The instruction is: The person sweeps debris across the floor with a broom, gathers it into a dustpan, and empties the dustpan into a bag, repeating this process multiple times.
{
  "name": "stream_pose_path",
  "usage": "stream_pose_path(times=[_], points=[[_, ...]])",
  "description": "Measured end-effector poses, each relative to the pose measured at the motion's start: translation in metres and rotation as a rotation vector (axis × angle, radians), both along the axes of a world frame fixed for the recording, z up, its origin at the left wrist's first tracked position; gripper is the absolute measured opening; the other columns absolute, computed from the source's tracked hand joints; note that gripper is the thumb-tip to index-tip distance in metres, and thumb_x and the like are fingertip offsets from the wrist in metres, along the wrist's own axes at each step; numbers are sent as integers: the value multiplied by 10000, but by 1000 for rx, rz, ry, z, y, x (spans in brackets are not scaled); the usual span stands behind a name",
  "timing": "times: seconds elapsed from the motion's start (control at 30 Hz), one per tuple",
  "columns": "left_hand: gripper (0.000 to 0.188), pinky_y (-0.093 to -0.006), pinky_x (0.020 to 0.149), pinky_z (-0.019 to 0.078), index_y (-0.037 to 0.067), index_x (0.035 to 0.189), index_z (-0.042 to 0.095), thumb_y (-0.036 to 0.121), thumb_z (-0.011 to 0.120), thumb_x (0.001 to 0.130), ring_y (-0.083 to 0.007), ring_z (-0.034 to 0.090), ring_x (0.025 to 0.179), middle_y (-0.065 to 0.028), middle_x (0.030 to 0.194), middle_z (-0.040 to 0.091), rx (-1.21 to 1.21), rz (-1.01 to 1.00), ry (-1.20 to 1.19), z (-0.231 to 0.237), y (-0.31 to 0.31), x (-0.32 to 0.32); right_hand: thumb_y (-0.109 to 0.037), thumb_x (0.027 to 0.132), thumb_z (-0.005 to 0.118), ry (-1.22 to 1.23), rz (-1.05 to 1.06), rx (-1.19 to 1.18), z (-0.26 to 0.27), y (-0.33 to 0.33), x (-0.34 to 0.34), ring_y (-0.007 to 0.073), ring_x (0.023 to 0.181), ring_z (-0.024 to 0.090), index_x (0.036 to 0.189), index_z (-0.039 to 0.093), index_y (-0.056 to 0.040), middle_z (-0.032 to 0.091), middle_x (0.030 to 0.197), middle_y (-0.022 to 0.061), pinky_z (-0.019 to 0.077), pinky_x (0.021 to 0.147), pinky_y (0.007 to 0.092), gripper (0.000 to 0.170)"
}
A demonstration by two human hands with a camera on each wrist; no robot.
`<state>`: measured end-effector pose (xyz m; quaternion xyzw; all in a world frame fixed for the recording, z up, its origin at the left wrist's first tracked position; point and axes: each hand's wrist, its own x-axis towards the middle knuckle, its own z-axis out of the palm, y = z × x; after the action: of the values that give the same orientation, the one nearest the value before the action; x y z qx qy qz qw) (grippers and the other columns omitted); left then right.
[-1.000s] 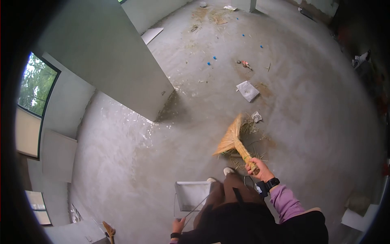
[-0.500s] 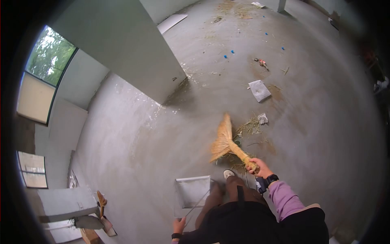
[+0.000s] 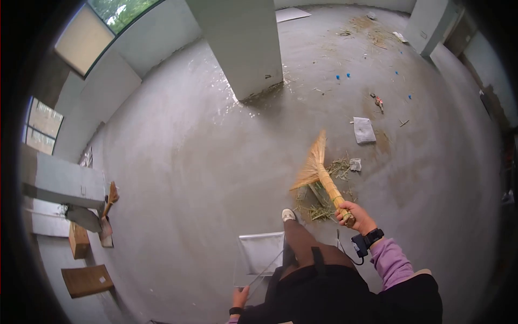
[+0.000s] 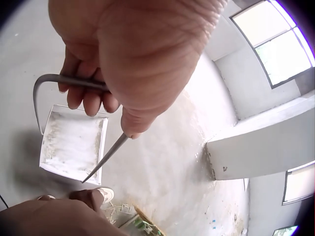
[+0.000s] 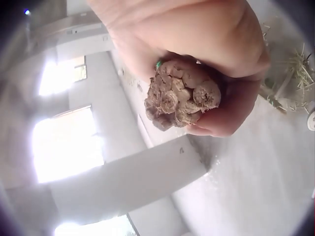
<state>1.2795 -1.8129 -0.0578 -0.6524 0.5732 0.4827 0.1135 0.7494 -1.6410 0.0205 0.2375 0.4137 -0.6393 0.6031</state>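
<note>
My right hand [image 3: 357, 215] grips the thick bound handle of a straw broom [image 3: 329, 182], whose flared, slightly blurred head is over the floor ahead of my feet. The handle's cut stalk ends [image 5: 179, 96] face the right wrist camera. Fingers of my left hand [image 3: 240, 296] curl round the thin metal handle [image 4: 69, 79] of a pale dustpan [image 3: 261, 252]. That dustpan is low beside my leg, with dusty marks inside. Loose straw [image 3: 319, 211] and a short strip of wood [image 3: 317, 194] lie beside the broom head, partly behind it.
Crumpled paper [image 3: 355, 164] and a flat white packet [image 3: 364, 132] lie beyond the straw. Farther off are blue bits [image 3: 348, 75] and a small reddish object [image 3: 379, 102]. A square column [image 3: 243, 54] stands ahead. At left are another broom [image 3: 111, 197] and a brown board [image 3: 89, 281].
The head view has turned left, so the column and litter appear farther right. The broom head swung left, then back right. Both hands keep their holds on broom and dustpan.
</note>
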Motion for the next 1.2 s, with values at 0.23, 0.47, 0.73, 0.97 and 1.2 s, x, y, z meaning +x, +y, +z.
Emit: stream_pose_path(times=[0.23,0.47,0.73,0.97,1.2], points=[[328,-297,536,413,-13,705,612,310,607,762,-137,527,560,-57,606,584,0,136,-28,-13,129,66,-129,806,530,-359,318,-169,-8,-11,87,117,536,477,909,441,-13,478,677,37,430,480,254,179],[372,-319,527,410,-27,651,600,331,608,749,-151,545,553,-70,568,578,26,229,-51,-15,213,97,-43,782,533,-313,606,-123,-61,-12,151,119,557,515,913,398,-14,485,683,51,450,444,245,190],[521,-402,585,423,-56,657,592,444,513,781,-301,578,591,-174,589,577,-48,299,-241,-44,316,121,-55,775,561,-367,479,-66,-75,73,85,111,532,491,933,388,-27,470,671,49,435,426,231,236],[536,-415,624,425,-48,676,603,461,488,797,-332,587,632,-198,633,592,-104,323,-285,-4,363,53,-54,756,551,-294,401,79,-82,124,-29,137,514,490,789,429,-29,485,662,63,443,400,269,129],[500,-395,615,429,-24,623,607,437,518,796,-297,598,629,-171,610,599,-60,399,-272,-6,415,14,-61,773,532,16,603,62,-30,134,-10,158,490,512,797,440,-6,489,628,77,446,410,279,110]])
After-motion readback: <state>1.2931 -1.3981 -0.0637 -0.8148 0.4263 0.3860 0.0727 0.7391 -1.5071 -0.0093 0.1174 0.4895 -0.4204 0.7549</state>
